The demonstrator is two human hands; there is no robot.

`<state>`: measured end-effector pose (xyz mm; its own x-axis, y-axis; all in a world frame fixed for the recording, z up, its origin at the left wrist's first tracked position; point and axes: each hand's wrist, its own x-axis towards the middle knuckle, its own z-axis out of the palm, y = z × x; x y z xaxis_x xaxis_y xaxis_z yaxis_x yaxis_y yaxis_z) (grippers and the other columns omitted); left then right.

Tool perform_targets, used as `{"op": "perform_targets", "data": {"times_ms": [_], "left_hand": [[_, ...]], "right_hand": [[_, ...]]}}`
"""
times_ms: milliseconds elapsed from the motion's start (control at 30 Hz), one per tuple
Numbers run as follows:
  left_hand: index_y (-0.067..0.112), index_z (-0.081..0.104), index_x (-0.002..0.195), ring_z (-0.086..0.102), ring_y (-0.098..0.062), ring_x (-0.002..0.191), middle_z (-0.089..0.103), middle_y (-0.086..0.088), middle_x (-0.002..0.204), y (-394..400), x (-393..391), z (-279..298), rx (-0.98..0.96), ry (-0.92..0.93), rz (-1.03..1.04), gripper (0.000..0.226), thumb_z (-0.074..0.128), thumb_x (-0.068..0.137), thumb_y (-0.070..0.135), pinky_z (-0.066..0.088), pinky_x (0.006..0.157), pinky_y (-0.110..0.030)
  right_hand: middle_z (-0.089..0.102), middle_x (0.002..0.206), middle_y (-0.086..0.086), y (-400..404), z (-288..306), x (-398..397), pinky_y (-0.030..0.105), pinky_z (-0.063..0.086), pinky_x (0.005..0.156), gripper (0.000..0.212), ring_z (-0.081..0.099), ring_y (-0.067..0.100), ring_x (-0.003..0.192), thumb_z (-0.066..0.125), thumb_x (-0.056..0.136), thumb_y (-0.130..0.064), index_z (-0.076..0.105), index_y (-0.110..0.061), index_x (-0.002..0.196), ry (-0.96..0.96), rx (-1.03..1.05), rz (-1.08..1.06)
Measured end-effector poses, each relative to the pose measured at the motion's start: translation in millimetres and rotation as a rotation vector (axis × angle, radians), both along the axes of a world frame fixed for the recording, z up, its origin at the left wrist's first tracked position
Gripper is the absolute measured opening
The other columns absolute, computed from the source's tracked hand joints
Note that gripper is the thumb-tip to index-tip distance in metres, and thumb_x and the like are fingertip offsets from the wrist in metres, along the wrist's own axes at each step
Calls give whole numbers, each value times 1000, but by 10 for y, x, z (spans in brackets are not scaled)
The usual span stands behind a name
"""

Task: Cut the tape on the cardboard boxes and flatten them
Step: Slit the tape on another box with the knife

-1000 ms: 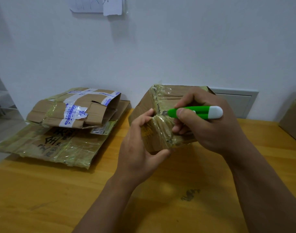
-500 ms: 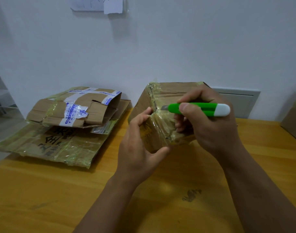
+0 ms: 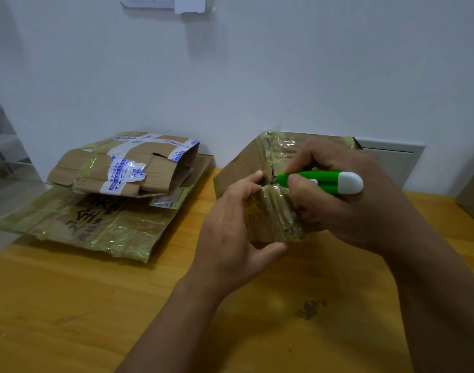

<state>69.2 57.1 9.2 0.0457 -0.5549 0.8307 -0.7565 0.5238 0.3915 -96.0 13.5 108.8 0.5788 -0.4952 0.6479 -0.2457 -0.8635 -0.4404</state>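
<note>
Knife [image 3: 320, 182] tip, gripped in right hand [image 3: 346, 208], drops back into seam at box's [image 3: 277, 211] 12 o'clock; left hand [image 3: 230, 235] clamps box; cutting continues.

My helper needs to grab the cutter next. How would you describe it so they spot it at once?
On the yellow wooden table, find the taped brown cardboard box that both hands grip by the wall. The right hand holds the green plastic cutter with a white end cap against it, the only bright green thing among brown cardboard.
</note>
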Motion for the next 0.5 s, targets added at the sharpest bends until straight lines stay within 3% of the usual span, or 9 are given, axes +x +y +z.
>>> {"op": "perform_targets", "data": {"times_ms": [133,300,400,500], "left_hand": [[18,38,130,46,-9,133,46,0,143,6,-26,1,1,-23,-17,72,73,73,45,41,105,-21],[16,37,133,45,-4,132,44,3,143,16,15,-13,14,-74,-17,76,73,73,45,42,104,-20],[18,37,133,40,2,134,43,5,145,17,-25,-2,25,-41,-30,76,74,73,45,37,106,-14],[17,37,133,40,1,135,43,5,144,17,-58,0,31,-39,-39,76,74,73,43,36,106,-14]], "right_hand": [[67,66,0,-12,38,-70,42,52,54,4,66,15,58,56,83,-20,59,-20,81,-30,101,51],[68,69,-3,-41,-2,-47,42,54,56,6,67,13,61,57,84,-26,61,-21,83,28,126,45],[69,66,4,-38,24,-96,34,58,52,5,69,14,58,55,82,-20,60,-19,80,-35,233,86],[68,64,10,-57,25,-119,37,58,51,10,70,21,58,58,87,-11,60,-16,78,-96,290,105]]}}
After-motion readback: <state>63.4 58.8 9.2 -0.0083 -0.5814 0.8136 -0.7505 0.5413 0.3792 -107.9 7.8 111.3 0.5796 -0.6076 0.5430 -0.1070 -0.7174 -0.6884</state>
